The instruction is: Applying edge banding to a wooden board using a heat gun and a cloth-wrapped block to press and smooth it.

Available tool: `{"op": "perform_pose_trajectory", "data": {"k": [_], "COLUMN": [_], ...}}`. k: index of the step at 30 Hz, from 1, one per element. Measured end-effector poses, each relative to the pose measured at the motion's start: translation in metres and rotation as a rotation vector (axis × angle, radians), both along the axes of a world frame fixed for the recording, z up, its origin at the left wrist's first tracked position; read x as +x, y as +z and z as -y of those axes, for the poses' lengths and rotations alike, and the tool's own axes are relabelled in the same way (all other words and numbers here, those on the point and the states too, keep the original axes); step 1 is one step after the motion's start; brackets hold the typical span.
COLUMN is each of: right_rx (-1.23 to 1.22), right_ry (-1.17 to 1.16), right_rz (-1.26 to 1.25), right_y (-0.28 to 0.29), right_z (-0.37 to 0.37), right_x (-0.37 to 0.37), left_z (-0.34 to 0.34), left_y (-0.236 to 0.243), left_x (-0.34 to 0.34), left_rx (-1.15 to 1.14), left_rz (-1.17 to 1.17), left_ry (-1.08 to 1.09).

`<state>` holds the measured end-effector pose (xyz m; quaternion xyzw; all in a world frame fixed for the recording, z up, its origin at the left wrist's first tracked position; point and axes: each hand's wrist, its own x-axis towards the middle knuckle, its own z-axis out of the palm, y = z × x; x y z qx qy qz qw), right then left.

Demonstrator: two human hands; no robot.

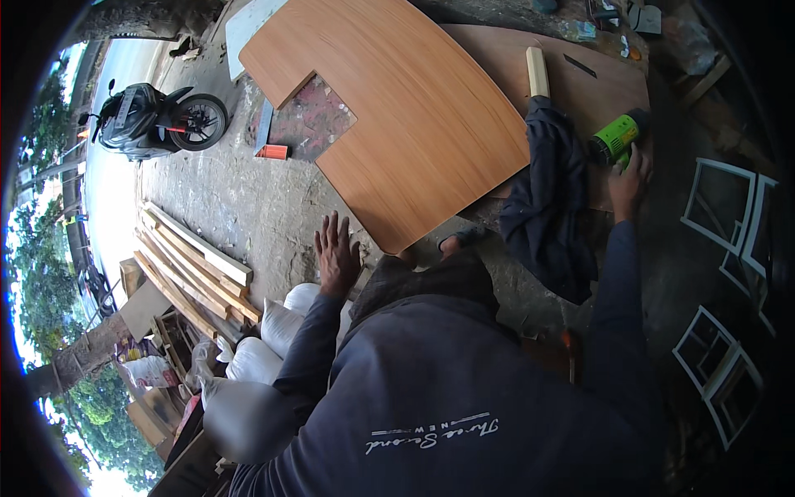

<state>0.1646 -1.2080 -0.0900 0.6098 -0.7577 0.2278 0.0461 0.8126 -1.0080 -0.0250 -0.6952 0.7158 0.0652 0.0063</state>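
Note:
A wood-grain panel (406,108) with a square notch in its left side lies in front of me. My left hand (336,258) is held near the panel's lower left edge with fingers spread, holding nothing. Over on the right, my right hand (630,180) has its fingers against the lower end of a bright green and black cylindrical tool (618,137), seemingly gripping it. That tool rests on a brown board (580,91); its exact kind is unclear. Between the panel and the tool, a dark cloth (542,190) drapes over the board's edge beside a short wooden block (537,73).
A try square with an orange handle (272,151) lies left of the panel. Long timber strips (195,261) and white sacks (281,325) are at the left, with a parked motorcycle (157,120) beyond. White frames (719,205) stand at the right. A flat dark strip (580,65) lies on the board.

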Motion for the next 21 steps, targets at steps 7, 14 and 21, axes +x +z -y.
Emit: {"op": "perform_pose_trajectory", "data": {"k": [7, 14, 21], "right_rx": [0.214, 0.497, 0.064], "right_ry": [-0.099, -0.014, -0.521], "right_rz": [0.068, 0.153, 0.321], "right_y": [0.02, 0.05, 0.13], "right_z": [-0.028, 0.014, -0.192], "right_x": [0.181, 0.189, 0.267], "left_z": [0.068, 0.107, 0.221], "left_y": [-0.027, 0.007, 0.017], "left_x": [0.006, 0.014, 0.016], "left_rx": [0.698, 0.652, -0.061], "left_rz": [-1.14, -0.245, -0.385], "left_ry": [0.903, -0.126, -0.73]}}
